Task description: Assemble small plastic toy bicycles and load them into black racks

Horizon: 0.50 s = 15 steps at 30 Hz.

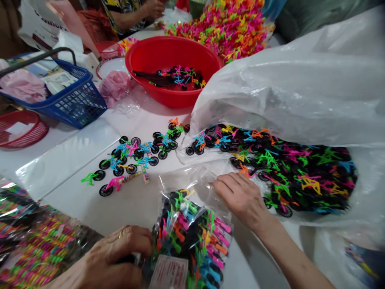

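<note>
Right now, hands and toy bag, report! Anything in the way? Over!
Left hand by clear bag's side, right hand at its top edge. Bag holds colorful toys. Loose toy bikes lie beyond, maybe in the way.

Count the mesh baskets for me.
3: the blue basket with a handle, at left; the nearer red basket, at the left edge; the farther red basket, left of the red basin and partly covered. Others may be hidden.

Two bare hands, left (120,257) at seven o'clock and right (240,196) at four, hold a clear bag (192,237) of colorful toy bicycles at six o'clock.
</note>
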Each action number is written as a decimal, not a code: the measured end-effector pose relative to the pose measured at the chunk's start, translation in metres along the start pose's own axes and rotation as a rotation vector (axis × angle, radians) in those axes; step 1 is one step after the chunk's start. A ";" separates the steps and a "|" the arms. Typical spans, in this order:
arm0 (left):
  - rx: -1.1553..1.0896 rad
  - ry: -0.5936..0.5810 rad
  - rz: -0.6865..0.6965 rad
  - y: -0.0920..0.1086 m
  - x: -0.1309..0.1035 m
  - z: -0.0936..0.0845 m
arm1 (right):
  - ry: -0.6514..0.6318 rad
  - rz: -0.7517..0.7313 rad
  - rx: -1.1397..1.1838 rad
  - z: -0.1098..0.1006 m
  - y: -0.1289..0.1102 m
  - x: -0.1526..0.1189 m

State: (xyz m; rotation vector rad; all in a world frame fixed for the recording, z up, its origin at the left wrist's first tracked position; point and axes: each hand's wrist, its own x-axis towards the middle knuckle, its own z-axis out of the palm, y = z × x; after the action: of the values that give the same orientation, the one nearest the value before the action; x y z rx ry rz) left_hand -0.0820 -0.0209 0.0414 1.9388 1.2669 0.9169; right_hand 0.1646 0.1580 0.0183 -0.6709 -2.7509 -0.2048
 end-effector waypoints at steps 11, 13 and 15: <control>0.084 0.026 -0.113 -0.031 0.020 -0.020 | 0.161 0.316 -0.116 -0.026 0.020 0.027; 0.007 0.106 -0.135 -0.045 0.035 -0.014 | 0.181 0.337 -0.164 -0.022 0.031 0.037; -0.108 0.161 -0.147 -0.057 0.052 -0.007 | 0.208 0.344 -0.209 -0.020 0.044 0.048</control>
State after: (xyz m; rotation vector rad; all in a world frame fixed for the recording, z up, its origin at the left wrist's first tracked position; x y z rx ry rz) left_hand -0.1003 0.0478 0.0105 1.6929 1.4009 1.0604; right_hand 0.1501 0.2127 0.0554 -1.0958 -2.3909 -0.4586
